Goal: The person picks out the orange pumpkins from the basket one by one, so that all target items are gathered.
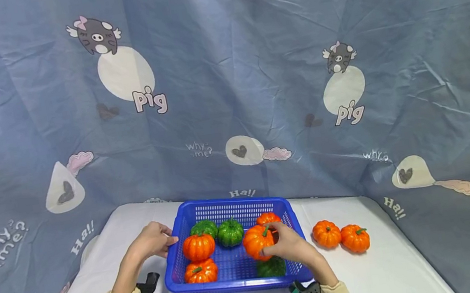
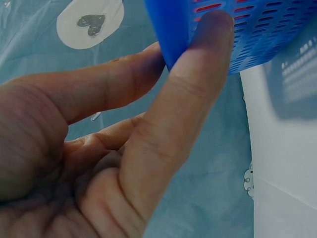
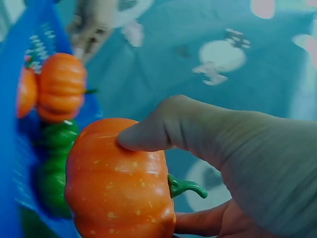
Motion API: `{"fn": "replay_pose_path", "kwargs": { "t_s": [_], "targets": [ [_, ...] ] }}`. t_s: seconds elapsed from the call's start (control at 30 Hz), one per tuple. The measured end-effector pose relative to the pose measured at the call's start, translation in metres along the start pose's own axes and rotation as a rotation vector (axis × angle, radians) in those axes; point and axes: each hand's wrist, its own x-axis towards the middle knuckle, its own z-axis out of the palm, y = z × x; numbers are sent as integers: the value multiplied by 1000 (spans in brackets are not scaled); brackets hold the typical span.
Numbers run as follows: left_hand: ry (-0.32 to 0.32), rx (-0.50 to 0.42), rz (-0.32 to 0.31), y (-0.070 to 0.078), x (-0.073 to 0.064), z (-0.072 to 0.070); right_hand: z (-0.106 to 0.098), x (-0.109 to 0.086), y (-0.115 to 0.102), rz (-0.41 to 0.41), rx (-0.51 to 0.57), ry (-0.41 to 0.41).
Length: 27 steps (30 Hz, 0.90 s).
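Your right grip [image 1: 290,246], spread pumpkin-wide, grasps an orange pumpkin [image 1: 257,242] | pumpkin glossy, yellow-flecked, green-stemmed, over the right side of the blue basket [image 1: 233,284] | your left grip [image 1: 151,241], nearly closed, pinches its left rim

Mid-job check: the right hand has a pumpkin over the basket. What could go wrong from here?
The right hand holds the orange pumpkin with thumb and fingers on a glossy surface, so it might slip.
In the head view, a dark green pumpkin shows just below it, so letting go there could make either roll.
The left hand pinches the blue basket at its rim; a tug might shift it.
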Motion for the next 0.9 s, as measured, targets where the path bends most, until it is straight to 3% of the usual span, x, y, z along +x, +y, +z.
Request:
{"fn": "replay_pose_path", "kwargs": {
  "t_s": [0.4, 0.57, 0.73, 0.9],
  "targets": [
    [-4, -3, 8, -3, 2, 0, -75, -39, 18, 147, 98, 203],
    [-2, 9, 0, -2, 3, 0, -108, -56, 42, 202, 29, 286],
    [-2, 15, -4, -1, 3, 0, -140, -75, 78, 352, -34, 375],
    [-4, 0, -4, -2, 2, 0, -161, -91, 112, 516, 14, 414]
  ]
}}
